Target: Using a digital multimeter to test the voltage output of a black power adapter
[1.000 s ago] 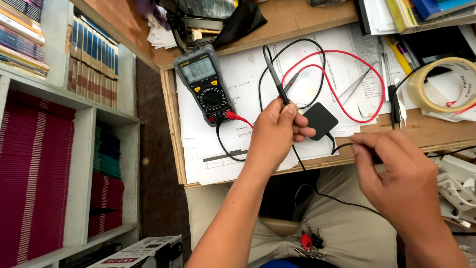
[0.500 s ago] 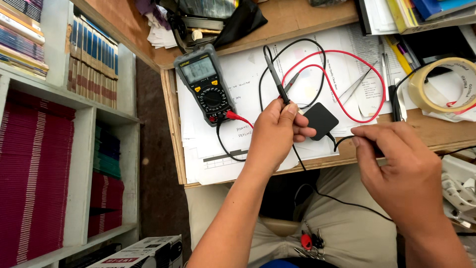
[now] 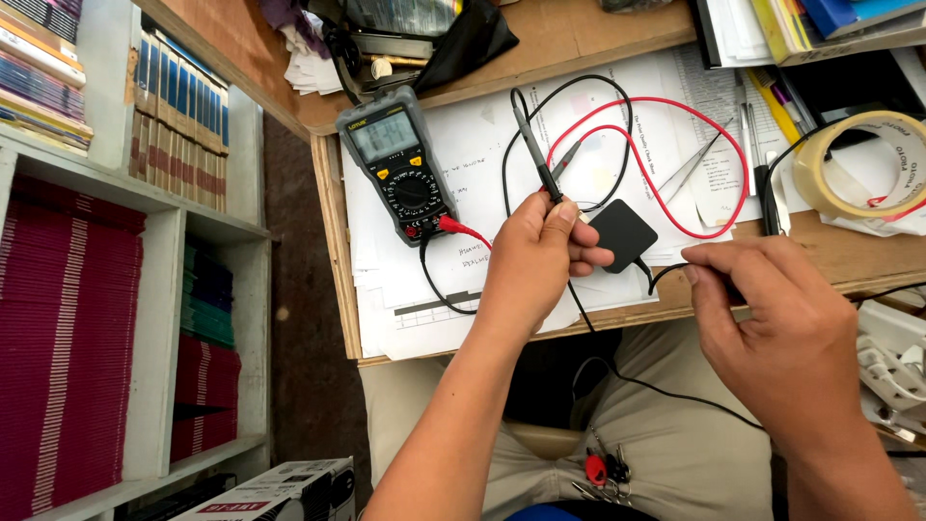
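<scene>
My left hand (image 3: 536, 259) grips a black test probe (image 3: 533, 150) that points away from me over the papers (image 3: 463, 183). Its black lead and a red lead (image 3: 675, 164) run to a grey and black multimeter (image 3: 397, 159) lying on the papers at the left. My right hand (image 3: 772, 328) pinches a thin black cable (image 3: 666, 275) that comes from a small black adapter box (image 3: 623, 233) between the two hands. The cable drops over the desk edge onto my lap.
A roll of tape (image 3: 854, 164) lies at the desk's right, with tweezers (image 3: 693, 166) and pens beside it. A black pouch (image 3: 463, 43) sits at the back. Bookshelves (image 3: 145, 241) stand on the left. A white power strip (image 3: 892, 357) is at the right edge. Keys (image 3: 603, 468) rest on my lap.
My right hand has shifted slightly left and its fingers have closed tighter on the cable. The left hand and probe have stayed in place.
</scene>
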